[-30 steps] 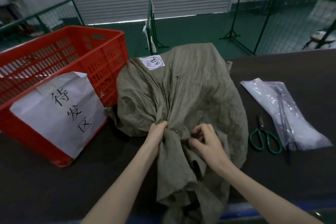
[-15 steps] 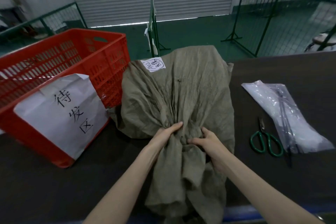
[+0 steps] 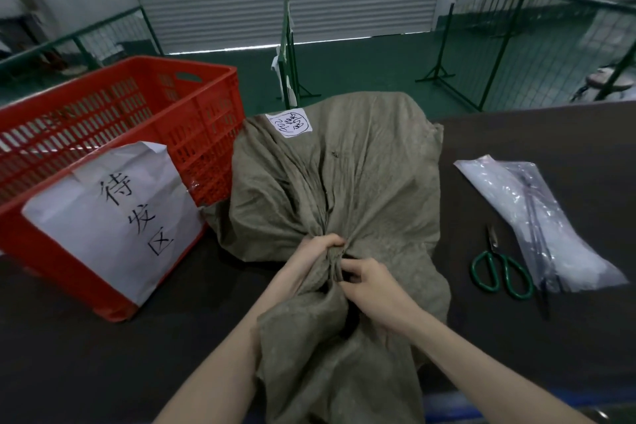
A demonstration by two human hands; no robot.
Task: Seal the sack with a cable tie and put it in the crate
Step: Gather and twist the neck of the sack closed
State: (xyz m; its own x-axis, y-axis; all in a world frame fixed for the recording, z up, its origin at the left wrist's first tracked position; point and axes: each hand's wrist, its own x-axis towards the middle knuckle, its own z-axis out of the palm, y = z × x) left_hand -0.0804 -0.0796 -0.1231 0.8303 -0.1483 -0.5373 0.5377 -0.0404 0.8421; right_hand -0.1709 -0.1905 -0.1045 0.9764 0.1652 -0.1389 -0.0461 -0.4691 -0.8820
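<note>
Head view: left hand (image 3: 311, 253) and right hand (image 3: 373, 287), side by side, both clench the gathered neck of the sack (image 3: 340, 182), whose body lies on the tabletop (image 3: 86, 354) beyond them; crate (image 3: 192, 120) left of the left hand.

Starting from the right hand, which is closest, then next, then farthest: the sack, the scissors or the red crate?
1. The sack: the right hand grips its gathered neck.
2. The scissors: lying off to the hand's right.
3. The red crate: far left, past the sack.
</note>
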